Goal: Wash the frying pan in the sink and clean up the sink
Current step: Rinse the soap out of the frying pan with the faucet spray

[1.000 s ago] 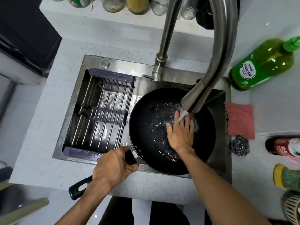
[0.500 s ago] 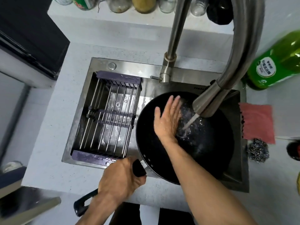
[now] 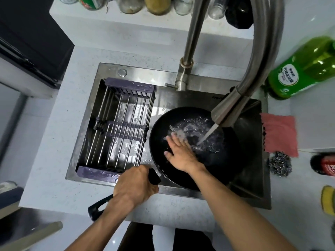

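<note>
From the head camera, we look straight down on 1 steel sink (image 3: pixel 253 185) set in a pale counter (image 3: pixel 54 160). In its right half sits 1 black frying pan (image 3: pixel 230 160), with 1 stream of water (image 3: pixel 208 134) falling into it from 1 tall curved faucet (image 3: pixel 226 109). We see 2 hands. The left hand (image 3: pixel 134 185), at 7 o'clock from the pan, is clenched round the pan's black handle (image 3: pixel 98 207), which juts over the sink's front rim. The right hand (image 3: pixel 179 153) lies flat inside the pan, fingers straight and spread toward 11 o'clock, pressing the wet surface and grasping nothing; its fingertips are blurred in the splash. In the sink's left half, at 9 o'clock from the pan, rests 1 wire drying rack (image 3: pixel 117 131) with purple end bars.

At 3 o'clock on the counter lie 1 pink cloth (image 3: pixel 281 134) and, just below it, 1 steel scourer (image 3: pixel 280 166). At 2 o'clock lies 1 green bottle (image 3: pixel 304 69), its top cut off by the frame edge. We count about 6 jars (image 3: pixel 157 4) along the ledge at 12 o'clock, all cut off at the top, contents hard to make out. At the right edge, 1 red-labelled item (image 3: pixel 326 166) and 1 yellow item (image 3: pixel 329 201) are cropped, and we cannot identify them.
</note>
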Demonstrator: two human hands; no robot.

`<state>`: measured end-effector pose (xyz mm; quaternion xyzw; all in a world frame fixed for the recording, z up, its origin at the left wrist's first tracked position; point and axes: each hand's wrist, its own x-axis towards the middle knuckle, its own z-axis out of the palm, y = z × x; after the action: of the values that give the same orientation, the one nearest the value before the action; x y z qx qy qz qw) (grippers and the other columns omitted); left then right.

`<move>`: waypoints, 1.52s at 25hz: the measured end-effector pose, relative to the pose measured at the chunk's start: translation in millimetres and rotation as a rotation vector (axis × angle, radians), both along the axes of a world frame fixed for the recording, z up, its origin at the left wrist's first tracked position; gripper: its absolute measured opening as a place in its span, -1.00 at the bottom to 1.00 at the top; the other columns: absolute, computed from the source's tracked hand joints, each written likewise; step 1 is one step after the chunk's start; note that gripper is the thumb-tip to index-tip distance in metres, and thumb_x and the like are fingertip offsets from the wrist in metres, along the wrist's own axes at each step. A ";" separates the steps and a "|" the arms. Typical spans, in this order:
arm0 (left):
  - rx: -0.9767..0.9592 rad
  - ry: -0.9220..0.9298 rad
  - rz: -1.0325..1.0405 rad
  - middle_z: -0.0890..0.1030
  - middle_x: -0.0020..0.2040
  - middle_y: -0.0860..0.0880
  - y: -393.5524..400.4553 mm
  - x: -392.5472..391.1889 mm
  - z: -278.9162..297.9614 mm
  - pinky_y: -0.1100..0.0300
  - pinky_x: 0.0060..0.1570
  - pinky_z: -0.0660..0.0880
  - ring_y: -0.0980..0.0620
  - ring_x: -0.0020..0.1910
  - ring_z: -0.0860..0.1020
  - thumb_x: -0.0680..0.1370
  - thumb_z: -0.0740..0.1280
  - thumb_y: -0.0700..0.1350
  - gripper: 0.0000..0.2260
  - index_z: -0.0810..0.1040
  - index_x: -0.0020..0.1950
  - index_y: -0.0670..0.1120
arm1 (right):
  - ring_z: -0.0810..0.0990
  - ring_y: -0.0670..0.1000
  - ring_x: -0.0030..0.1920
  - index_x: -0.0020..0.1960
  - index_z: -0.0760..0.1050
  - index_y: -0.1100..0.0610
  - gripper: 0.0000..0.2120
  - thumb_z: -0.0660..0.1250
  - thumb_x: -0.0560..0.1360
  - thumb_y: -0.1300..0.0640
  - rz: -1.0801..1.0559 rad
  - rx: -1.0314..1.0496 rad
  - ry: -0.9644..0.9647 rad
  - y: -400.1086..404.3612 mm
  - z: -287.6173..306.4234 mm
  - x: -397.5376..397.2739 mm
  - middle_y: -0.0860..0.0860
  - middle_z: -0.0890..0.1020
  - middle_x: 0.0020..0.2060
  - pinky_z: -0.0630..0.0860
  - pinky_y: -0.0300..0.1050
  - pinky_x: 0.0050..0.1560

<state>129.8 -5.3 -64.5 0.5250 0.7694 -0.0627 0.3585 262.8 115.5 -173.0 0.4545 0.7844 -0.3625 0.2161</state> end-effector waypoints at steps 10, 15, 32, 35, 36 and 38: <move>-0.111 0.217 0.035 0.64 0.09 -0.07 16.9 17.8 -72.5 0.10 0.04 0.52 -0.08 0.09 0.61 0.46 0.38 0.01 -0.68 0.54 0.16 -0.08 | 0.38 0.05 0.43 0.42 0.44 0.04 -0.62 0.25 0.63 -0.01 -0.346 -0.024 -0.031 11.3 37.8 111.6 -0.02 0.38 0.47 0.31 -0.11 0.39; -0.085 0.226 0.069 0.64 0.04 -0.06 19.0 25.2 -91.1 0.12 0.00 0.52 -0.06 0.03 0.62 0.52 0.35 0.01 -0.72 0.51 0.15 -0.10 | 0.56 0.00 0.16 0.39 0.47 -0.03 -0.65 0.29 0.62 0.01 -0.568 -0.072 0.111 3.1 53.6 122.6 0.00 0.52 0.33 0.48 -0.12 0.17; -0.076 0.219 0.020 0.62 0.09 -0.05 17.5 14.9 -98.6 0.13 0.04 0.51 -0.05 0.09 0.61 0.51 0.40 0.03 -0.66 0.47 0.21 -0.08 | 0.46 -0.28 -0.43 -0.39 0.35 0.02 -0.62 0.41 0.46 -0.11 -0.454 0.447 0.438 52.0 177.3 39.6 -0.16 0.47 -0.49 0.24 -0.39 -0.38; -0.069 0.229 0.017 0.62 0.09 -0.06 17.2 14.5 -99.5 0.12 0.06 0.51 -0.05 0.09 0.60 0.50 0.40 0.09 -0.62 0.47 0.21 -0.09 | 0.50 -0.25 -0.39 -0.29 0.37 0.10 -0.63 0.43 0.48 -0.10 -0.513 0.377 0.484 49.7 142.2 21.1 -0.09 0.52 -0.46 0.26 -0.38 -0.40; -0.067 0.233 0.016 0.62 0.09 -0.05 17.5 14.2 -100.2 0.12 0.06 0.51 -0.05 0.09 0.61 0.50 0.40 0.09 -0.62 0.46 0.21 -0.09 | 0.51 -0.23 -0.40 -0.26 0.39 0.10 -0.64 0.41 0.50 -0.11 -0.523 0.381 0.513 51.0 135.0 18.5 -0.09 0.53 -0.45 0.26 -0.38 -0.40; -0.072 0.233 0.008 0.62 0.08 -0.05 17.4 13.5 -101.8 0.13 0.04 0.51 -0.05 0.08 0.61 0.50 0.41 0.09 -0.61 0.46 0.21 -0.09 | 0.49 -0.26 -0.42 -0.21 0.40 0.09 -0.69 0.41 0.53 -0.06 -0.527 0.422 0.572 59.7 127.8 17.7 -0.13 0.55 -0.41 0.30 -0.43 -0.42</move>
<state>143.3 12.1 -166.2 0.4980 0.8052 -0.1496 0.2853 280.4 175.2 -45.2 0.5548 0.7266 -0.3484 -0.2069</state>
